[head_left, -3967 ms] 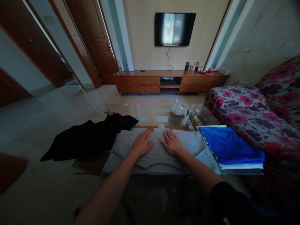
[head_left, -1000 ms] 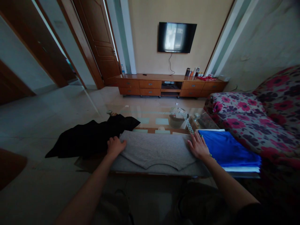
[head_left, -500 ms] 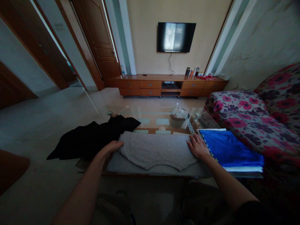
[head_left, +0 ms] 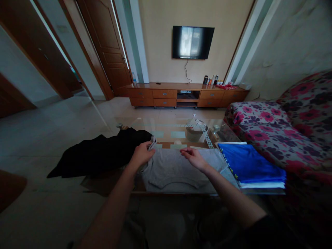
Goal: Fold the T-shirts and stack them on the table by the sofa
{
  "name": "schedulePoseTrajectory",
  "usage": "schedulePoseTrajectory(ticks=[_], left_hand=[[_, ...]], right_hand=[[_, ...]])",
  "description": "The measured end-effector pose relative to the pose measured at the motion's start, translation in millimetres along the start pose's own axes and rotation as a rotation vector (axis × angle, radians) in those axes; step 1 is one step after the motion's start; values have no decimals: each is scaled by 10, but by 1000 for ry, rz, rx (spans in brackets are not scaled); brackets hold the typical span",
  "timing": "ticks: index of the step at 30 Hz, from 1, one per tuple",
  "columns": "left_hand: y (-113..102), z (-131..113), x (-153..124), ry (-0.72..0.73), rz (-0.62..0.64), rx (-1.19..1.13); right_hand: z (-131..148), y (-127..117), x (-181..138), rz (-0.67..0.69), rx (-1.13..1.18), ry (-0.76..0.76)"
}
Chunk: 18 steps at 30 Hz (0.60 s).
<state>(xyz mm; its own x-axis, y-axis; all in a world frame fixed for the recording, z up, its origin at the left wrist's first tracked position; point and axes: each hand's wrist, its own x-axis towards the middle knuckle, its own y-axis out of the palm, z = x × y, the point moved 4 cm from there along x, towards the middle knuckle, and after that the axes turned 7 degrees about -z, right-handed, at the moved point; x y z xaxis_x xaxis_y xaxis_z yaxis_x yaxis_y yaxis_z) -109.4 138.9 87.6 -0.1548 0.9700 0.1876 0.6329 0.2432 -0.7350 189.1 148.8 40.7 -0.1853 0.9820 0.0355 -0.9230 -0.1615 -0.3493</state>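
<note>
Grey shirt (head_left: 171, 171) lies crosswise on the bench (head_left: 168, 126), long side running from left grip (head_left: 141, 154), pinching its raised corner, to right grip (head_left: 193, 158), pinching the far edge.

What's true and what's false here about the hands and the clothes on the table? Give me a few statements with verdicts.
1. The left hand grips a corner of the grey garment. True.
2. The black garment lies right of the grey one. False: it lies to its left.
3. The right hand rests on the blue folded stack. False: it is at the grey garment's far edge.
4. The blue folded stack lies nearest the floral sofa. True.
</note>
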Motion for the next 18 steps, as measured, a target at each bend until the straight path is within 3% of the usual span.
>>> schedulePoseTrajectory(ticks=[3,5,8,10,11,12,15,16,17,18], left_hand=[[240,-483,-116,120,-20,-96],[367,-767,-234,198,16,-178],[379,-1076,-421,239,40,-203],[320,-1210,-554,209,89,-196],[330,-1266,-638,194,208,-219],[388,-1319,-751,182,412,-265],[729,-1449,-1269,138,1181,-496],[870,-1478,-1428,117,1332,-591],[1031,-1491,-1537,65,1370,-694],[1205,-1491,-1600,-22,1327,-811]], right_hand=[[211,492,-40,168,469,282],[318,682,-69,256,678,418],[385,719,-81,305,809,557],[384,635,-70,294,786,568],[379,578,-57,269,758,543],[375,519,-42,229,732,505],[390,412,-12,150,710,443],[406,407,-10,149,722,459],[430,410,-10,149,738,485],[463,416,-11,148,756,515]])
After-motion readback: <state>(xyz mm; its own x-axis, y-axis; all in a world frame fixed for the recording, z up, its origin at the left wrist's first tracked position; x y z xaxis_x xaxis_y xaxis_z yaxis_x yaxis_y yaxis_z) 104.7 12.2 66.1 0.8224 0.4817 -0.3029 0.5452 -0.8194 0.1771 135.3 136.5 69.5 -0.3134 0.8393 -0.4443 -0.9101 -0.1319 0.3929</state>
